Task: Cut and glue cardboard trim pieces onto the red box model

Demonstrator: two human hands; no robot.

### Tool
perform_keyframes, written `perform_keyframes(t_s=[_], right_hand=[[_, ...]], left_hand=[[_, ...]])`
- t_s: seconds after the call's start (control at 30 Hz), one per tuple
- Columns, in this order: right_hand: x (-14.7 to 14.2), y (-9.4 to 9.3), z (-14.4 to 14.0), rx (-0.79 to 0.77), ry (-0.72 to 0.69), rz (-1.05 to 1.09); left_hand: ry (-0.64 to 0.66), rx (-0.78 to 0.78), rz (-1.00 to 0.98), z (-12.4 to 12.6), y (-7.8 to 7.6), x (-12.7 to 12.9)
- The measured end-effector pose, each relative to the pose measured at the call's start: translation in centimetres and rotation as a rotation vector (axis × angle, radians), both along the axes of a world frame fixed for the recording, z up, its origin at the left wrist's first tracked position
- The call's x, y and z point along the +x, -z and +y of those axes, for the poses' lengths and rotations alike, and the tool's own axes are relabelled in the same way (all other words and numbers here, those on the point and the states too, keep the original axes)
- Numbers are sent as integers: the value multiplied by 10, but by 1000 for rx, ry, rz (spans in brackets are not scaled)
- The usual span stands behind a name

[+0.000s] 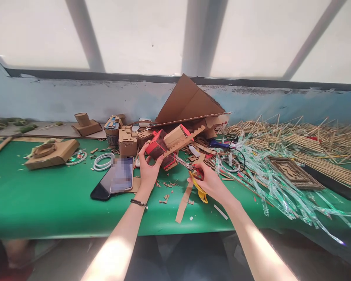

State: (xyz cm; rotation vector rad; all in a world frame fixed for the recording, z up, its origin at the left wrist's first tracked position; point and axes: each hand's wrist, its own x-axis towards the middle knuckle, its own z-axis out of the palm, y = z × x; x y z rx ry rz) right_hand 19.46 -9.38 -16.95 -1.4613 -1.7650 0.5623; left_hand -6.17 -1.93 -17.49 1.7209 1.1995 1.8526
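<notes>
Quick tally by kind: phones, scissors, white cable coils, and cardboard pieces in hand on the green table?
Phone: 1
Scissors, in the right hand: 1
White cable coil: 1
Red-and-brown cardboard piece, in the left hand: 1
Total: 4

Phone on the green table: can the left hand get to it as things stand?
Probably not at once: the left hand is wrapped around the red cardboard piece. The phone lies right beside it, uncovered, so the path itself looks free.
</notes>
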Motion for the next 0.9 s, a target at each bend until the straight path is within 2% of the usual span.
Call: perform_keyframes(t_s=[0.27,0.47,0.63,0.9], right_hand=[[-12,8,12,22,3,16],[-19,8,16,40,3,10],[-18,9,18,40,-14,-13],[-14,10,22,28,-24,-79]], left_hand=[[67,1,-45,-2,-2,4],[58,-18,-50,-4,-2,2],[53,-23,-40,-4,-2,2],[108,-32,-140,-7,-6,4]])
